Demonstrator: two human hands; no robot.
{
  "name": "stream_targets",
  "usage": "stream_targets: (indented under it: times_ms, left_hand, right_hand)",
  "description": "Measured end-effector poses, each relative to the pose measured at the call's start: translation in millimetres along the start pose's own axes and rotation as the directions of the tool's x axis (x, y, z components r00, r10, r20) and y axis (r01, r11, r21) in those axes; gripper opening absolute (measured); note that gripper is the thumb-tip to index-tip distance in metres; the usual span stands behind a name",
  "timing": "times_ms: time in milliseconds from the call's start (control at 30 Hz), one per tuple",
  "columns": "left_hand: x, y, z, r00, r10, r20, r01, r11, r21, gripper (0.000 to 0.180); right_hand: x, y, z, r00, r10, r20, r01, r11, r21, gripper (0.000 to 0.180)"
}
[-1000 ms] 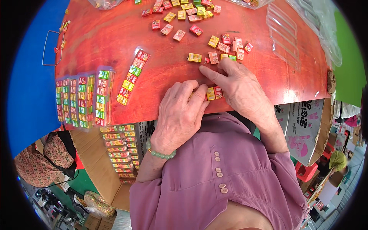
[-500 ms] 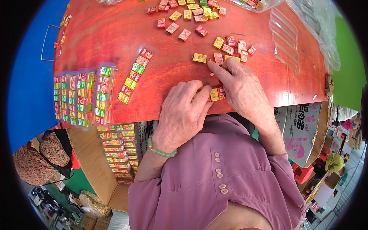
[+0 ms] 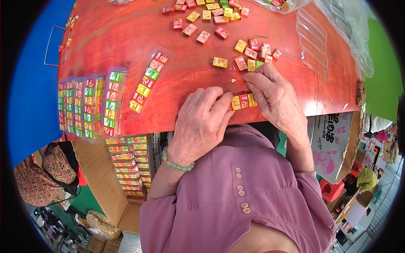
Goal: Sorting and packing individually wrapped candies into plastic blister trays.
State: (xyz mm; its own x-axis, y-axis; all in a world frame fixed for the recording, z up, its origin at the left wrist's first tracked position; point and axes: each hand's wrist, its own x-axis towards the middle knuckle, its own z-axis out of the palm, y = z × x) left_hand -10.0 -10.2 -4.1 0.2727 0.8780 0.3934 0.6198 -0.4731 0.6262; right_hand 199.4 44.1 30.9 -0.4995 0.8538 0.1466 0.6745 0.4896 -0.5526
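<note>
A short row of small candy-sized boxes, yellow and red, lies near the table's front edge. My left hand is closed at the row's left end, its curled fingers covering the boxes there. My right hand hovers over the row's right end with thumb and fingers bent together; what they hold, if anything, is hidden. Just beyond its fingertips lie a yellow box and a green box. A small white scrap rests between the hands.
Loose small boxes are scattered over the red table. Filled clear trays stand at the left, with a slanted one beside them. An empty clear tray lies at right. Below, a carton holds more filled trays.
My right hand has drawn back slightly to the right, and its fingers have curled in. Another yellow box now shows at the row's right end. My left hand stays in place.
</note>
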Motion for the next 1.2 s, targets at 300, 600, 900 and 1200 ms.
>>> stream_targets:
  times_ms: [300,600,900,1200]
  left_hand:
    - [-0.5,-0.5,1.7,1.0,0.007,-0.017,-0.007,1.0,-0.011,0.035]
    - [-1.8,-2.2,2.1,1.0,0.006,-0.018,-0.006,1.0,-0.017,0.034]
    - [-1.9,-1.2,0.8,1.0,0.001,-0.014,-0.002,1.0,-0.029,0.035]
    - [-2.1,-1.0,2.4,1.0,0.002,-0.021,-0.003,0.999,-0.041,0.035]
  right_hand:
    - [4.3,-8.9,9.8,1.0,-0.011,-0.004,0.011,0.994,-0.108,0.032]
    - [25.6,-1.8,7.5,0.986,-0.113,-0.126,0.086,0.977,-0.197,0.026]
    - [35.6,7.0,10.7,0.991,-0.087,-0.103,0.064,0.976,-0.21,0.025]
    - [12.0,1.5,-16.4,0.993,0.087,-0.084,-0.061,0.959,0.278,0.037]
